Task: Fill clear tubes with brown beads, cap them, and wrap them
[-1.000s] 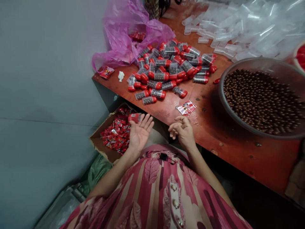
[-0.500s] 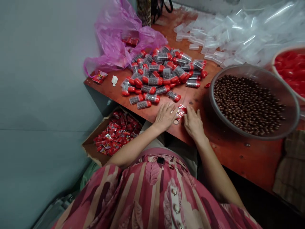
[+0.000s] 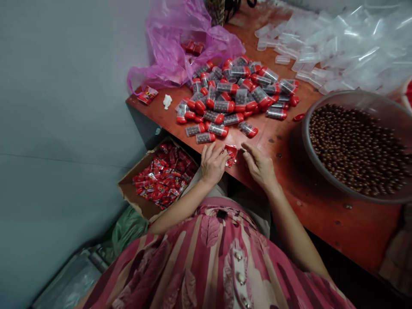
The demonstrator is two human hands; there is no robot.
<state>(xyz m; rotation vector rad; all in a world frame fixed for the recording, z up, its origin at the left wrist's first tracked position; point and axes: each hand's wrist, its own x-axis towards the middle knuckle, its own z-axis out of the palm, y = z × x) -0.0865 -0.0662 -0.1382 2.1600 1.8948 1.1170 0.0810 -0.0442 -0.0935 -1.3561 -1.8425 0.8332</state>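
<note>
A small red packet (image 3: 231,155) lies at the table's near edge, between my hands. My left hand (image 3: 213,164) is at its left side, fingertips on the packet, which it seems to pinch. To its right, my right hand (image 3: 258,165) is raised with thumb and fingers a little apart; it does not touch the packet, and nothing shows in it. Just beyond is a pile of clear tubes with red caps (image 3: 240,98), filled with dark beads.
A large bowl of brown beads (image 3: 360,150) stands at right. Clear empty tubes (image 3: 322,47) are heaped behind. A pink plastic bag (image 3: 177,38) lies at back left. Below the table edge is a cardboard box (image 3: 128,189) of red packets.
The view has shifted, so the table items appear farther right. My hands have moved apart, and my right hand has come off the packet, which my left hand still touches.
</note>
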